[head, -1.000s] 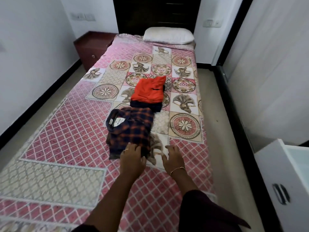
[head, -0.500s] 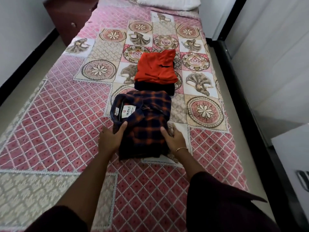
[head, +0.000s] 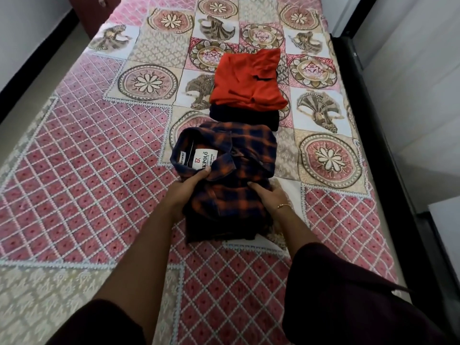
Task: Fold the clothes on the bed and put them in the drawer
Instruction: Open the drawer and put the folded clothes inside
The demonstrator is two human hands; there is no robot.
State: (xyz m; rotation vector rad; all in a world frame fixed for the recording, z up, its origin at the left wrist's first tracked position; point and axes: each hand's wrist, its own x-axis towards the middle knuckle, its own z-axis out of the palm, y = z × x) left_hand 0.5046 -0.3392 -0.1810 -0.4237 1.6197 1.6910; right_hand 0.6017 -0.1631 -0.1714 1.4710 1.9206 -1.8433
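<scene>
A person leans over the bed point(head: 82, 185), both arms stretched toward a folded plaid shirt point(head: 229, 170) in navy and orange that lies near the middle of the patterned pink and beige bedspread. The left hand point(head: 185, 192) clasps the shirt's left edge, thumb on top just below the white collar label point(head: 204, 159), the fingers tucked under the cloth and out of sight. The right hand point(head: 270, 196) grips the opposite edge the same way, thumb pressing on the fabric, the other fingers spread along the side; a thin gold bracelet point(head: 283, 205) circles that wrist. So the shirt sits squeezed between the two hands, its collar end pointing away from the person and to the left. Whether it is lifted off the bedspread or resting on it, I cannot tell.

Just beyond the plaid shirt, touching its far edge, is a second small stack: a folded orange garment point(head: 249, 82) lying on top of a dark garment point(head: 245, 118), of which only the near strip shows. Dark maroon sleeves point(head: 348, 295) cover the upper arms at the bottom. A black bed frame point(head: 388, 145) runs along the right side, and the corner of a dark wooden nightstand point(head: 87, 11) shows at the top left.
</scene>
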